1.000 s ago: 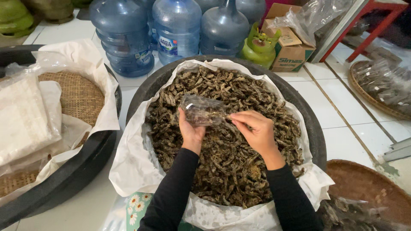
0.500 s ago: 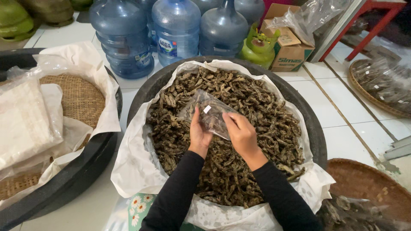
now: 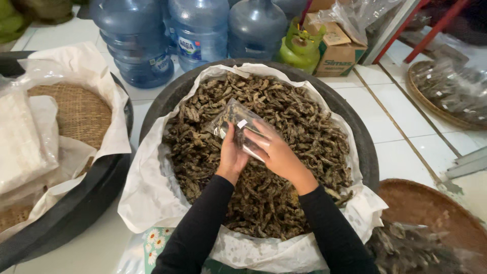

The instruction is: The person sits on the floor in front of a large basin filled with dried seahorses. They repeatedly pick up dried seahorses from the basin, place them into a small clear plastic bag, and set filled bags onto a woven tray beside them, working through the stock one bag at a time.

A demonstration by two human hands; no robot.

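Nearest to me, both black sleeves run up from the bottom edge and meet over the middle of the big black basin (image 3: pixel 362 147). My left hand (image 3: pixel 232 157) is curled around the lower left edge of a small clear plastic bag (image 3: pixel 234 122), thumb side up, fingers closed on the film. My right hand (image 3: pixel 274 152) lies just beside it and across the bag's lower right part, fingers pressed together and flat over the plastic, pinching it against the thumb as far as I can tell; the thumb itself is hidden.

The bag sticks out up and to the left of both hands, its long axis tilted from lower right to upper left, and it holds a small portion of the same dark pieces. The left hand is nearer its free end; the right covers the end closest to me. It hangs just above the heap, not resting on it.

Under the hands lies the pile of dried brown strips (image 3: pixel 304 127), on white paper lining (image 3: pixel 152 193) that folds over the basin rim. To the left sits a second basin with a woven tray (image 3: pixel 76 114). Farther back stand blue water jugs (image 3: pixel 134 40), a green gas canister (image 3: pixel 299 50) and a cardboard box (image 3: pixel 337 48) on the white tile floor (image 3: pixel 401 132).
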